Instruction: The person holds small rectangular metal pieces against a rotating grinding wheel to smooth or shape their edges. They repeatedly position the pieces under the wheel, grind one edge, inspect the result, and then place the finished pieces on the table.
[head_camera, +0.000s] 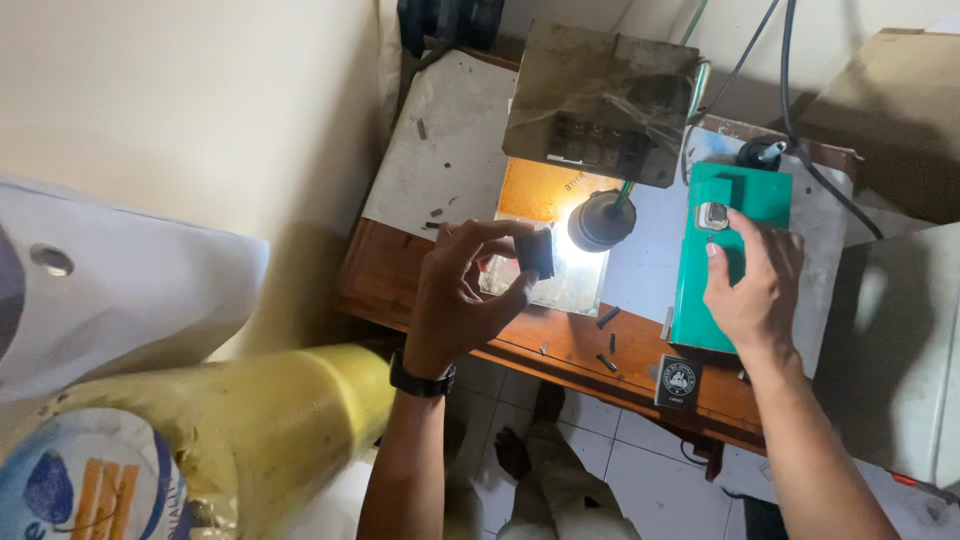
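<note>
My left hand (465, 300) holds a small black block (536, 252) between thumb and fingers, raised over the lit glass plate (560, 285) beside a round lamp head (600, 220). A black watch sits on that wrist. My right hand (752, 285) rests on a teal green box-shaped device (745, 195), with the index finger touching a small silver square part (712, 216) on its top face.
A wooden table (560, 345) carries a white sheet (445, 150), a tilted metal plate (600, 100), several small dark loose pieces and a black square packet (678, 381). Cables run at the back right. A yellow sack (230, 430) lies at lower left. A grey cabinet (900, 350) stands right.
</note>
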